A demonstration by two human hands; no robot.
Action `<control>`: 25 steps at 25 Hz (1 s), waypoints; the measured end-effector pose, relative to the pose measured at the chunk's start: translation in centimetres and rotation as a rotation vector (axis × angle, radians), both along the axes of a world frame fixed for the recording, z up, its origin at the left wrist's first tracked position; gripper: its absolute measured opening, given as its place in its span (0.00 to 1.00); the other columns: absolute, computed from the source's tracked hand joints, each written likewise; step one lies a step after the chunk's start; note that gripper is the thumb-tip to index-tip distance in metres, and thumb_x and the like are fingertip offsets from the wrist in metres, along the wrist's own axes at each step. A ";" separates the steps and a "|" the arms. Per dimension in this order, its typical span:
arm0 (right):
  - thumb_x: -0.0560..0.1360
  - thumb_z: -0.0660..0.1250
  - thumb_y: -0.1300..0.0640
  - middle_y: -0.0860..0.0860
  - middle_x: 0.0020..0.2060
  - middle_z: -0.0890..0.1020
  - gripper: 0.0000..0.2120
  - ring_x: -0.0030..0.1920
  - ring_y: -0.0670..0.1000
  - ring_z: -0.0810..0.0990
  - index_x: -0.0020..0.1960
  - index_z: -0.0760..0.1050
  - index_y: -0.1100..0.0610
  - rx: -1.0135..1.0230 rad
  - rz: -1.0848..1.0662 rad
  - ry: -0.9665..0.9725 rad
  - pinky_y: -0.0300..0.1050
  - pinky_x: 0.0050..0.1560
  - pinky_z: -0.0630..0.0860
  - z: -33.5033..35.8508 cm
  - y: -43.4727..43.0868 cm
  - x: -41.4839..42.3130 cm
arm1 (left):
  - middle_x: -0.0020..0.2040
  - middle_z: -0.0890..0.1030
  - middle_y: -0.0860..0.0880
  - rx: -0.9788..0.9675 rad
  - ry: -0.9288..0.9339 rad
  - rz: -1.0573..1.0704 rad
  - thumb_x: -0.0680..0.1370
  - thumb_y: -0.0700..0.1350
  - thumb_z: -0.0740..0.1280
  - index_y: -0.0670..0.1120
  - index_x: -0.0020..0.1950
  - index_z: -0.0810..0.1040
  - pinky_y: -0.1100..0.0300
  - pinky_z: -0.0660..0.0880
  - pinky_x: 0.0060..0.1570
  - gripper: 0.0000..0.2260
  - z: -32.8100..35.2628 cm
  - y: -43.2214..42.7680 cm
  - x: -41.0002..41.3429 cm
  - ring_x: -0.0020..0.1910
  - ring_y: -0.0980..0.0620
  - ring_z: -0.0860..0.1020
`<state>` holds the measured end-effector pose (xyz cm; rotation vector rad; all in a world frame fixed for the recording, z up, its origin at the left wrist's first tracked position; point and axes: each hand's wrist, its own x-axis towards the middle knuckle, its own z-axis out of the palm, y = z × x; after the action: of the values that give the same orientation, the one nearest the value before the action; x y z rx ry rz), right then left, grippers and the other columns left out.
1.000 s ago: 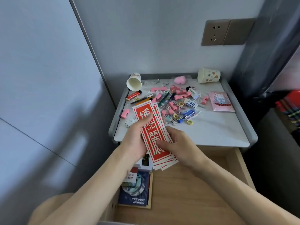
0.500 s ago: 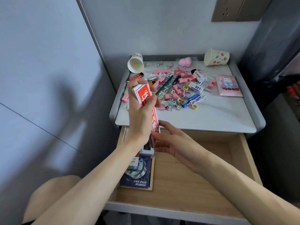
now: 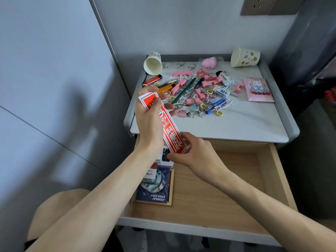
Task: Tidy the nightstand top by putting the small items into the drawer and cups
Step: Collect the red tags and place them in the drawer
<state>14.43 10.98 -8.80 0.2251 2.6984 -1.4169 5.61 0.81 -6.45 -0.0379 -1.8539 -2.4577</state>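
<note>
My left hand [image 3: 148, 120] grips the upper end of a stack of long red and white paper strips [image 3: 168, 124], held tilted over the front left edge of the nightstand top [image 3: 245, 124]. My right hand [image 3: 196, 154] pinches the lower end of the strips above the open wooden drawer [image 3: 218, 188]. A pile of pink clips, pens, small rings and keychains [image 3: 198, 91] lies on the top. Two paper cups lie on their sides at the back: one at the left [image 3: 153, 63], one at the right [image 3: 243, 57].
In the drawer's left part lie a blue book [image 3: 154, 191] and small cards. A pink packet [image 3: 258, 90] lies at the right of the top, a red lighter [image 3: 152, 80] at the back left. Walls close in on the left and behind; a dark curtain hangs at the right.
The strips were lifted off the tabletop and gathered into a neat stack. My left hand rose to their upper end; my right hand moved to their lower end over the drawer.
</note>
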 end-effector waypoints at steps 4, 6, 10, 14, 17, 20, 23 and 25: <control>0.70 0.72 0.40 0.44 0.48 0.84 0.23 0.47 0.43 0.82 0.60 0.76 0.50 -0.088 0.098 -0.073 0.43 0.51 0.79 0.2 0.8 -0.4 | 0.44 0.80 0.44 0.074 -0.073 -0.047 0.81 0.35 0.61 0.46 0.57 0.75 0.44 0.82 0.48 0.09 -0.1 -0.5 0.3 0.37 0.47 0.82; 0.76 0.68 0.46 0.45 0.45 0.86 0.13 0.44 0.41 0.83 0.55 0.81 0.53 -0.294 0.051 -0.066 0.36 0.48 0.78 0.6 1.4 -0.9 | 0.43 0.80 0.43 0.104 -0.145 -0.157 0.81 0.34 0.61 0.45 0.57 0.76 0.46 0.81 0.50 0.09 -0.2 -1.0 0.6 0.40 0.43 0.83; 0.78 0.67 0.57 0.52 0.36 0.82 0.10 0.31 0.44 0.73 0.50 0.82 0.63 -0.527 -0.050 -0.102 0.33 0.29 0.68 0.5 1.3 -1.3 | 0.48 0.85 0.42 0.023 -0.286 -0.334 0.81 0.37 0.63 0.44 0.61 0.78 0.50 0.80 0.52 0.11 -0.3 -2.2 1.5 0.48 0.42 0.85; 0.78 0.67 0.60 0.59 0.36 0.83 0.08 0.31 0.48 0.77 0.47 0.80 0.66 -0.414 0.051 -0.210 0.36 0.29 0.73 -1.5 2.1 0.7 | 0.46 0.84 0.46 -0.479 -0.254 -0.264 0.80 0.58 0.63 0.50 0.52 0.78 0.49 0.77 0.52 0.12 -1.2 -5.8 1.0 0.45 0.47 0.83; 0.78 0.67 0.58 0.57 0.37 0.86 0.08 0.33 0.51 0.83 0.45 0.80 0.62 -0.079 0.052 -0.414 0.37 0.33 0.78 -5.0 3.6 2.8 | 0.44 0.82 0.45 -1.430 -0.094 -0.155 0.82 0.58 0.59 0.45 0.50 0.77 0.53 0.74 0.42 0.17 -1.9 -8.8 -0.1 0.41 0.45 0.80; 0.79 0.66 0.59 0.57 0.37 0.86 0.07 0.36 0.54 0.85 0.46 0.79 0.62 -0.015 -0.098 -0.519 0.41 0.37 0.82 -8.9 3.8 2.9 | 0.48 0.81 0.44 -1.795 -0.204 -0.351 0.81 0.55 0.61 0.43 0.52 0.75 0.51 0.77 0.49 0.15 -2.7 -9.7 -0.5 0.46 0.41 0.82; 0.79 0.66 0.60 0.57 0.35 0.85 0.06 0.33 0.52 0.85 0.45 0.79 0.62 -0.039 -0.230 -0.451 0.44 0.40 0.83 -11.0 2.6 1.5 | 0.48 0.80 0.45 -1.795 -0.287 -0.495 0.78 0.47 0.65 0.43 0.51 0.75 0.51 0.79 0.51 0.08 -3.6 -9.4 -0.7 0.45 0.43 0.82; 0.79 0.65 0.60 0.54 0.35 0.85 0.06 0.32 0.50 0.85 0.44 0.77 0.60 0.005 -0.234 -0.406 0.44 0.38 0.83 -11.6 1.7 0.7 | 0.44 0.79 0.45 -1.816 -0.267 -0.502 0.77 0.41 0.64 0.43 0.46 0.74 0.51 0.80 0.48 0.02 -4.2 -9.4 -0.9 0.40 0.44 0.82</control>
<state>15.09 12.64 -20.39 0.7609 2.3988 -1.2489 4.70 -8.59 -10.63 -0.2586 -3.6000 -0.0130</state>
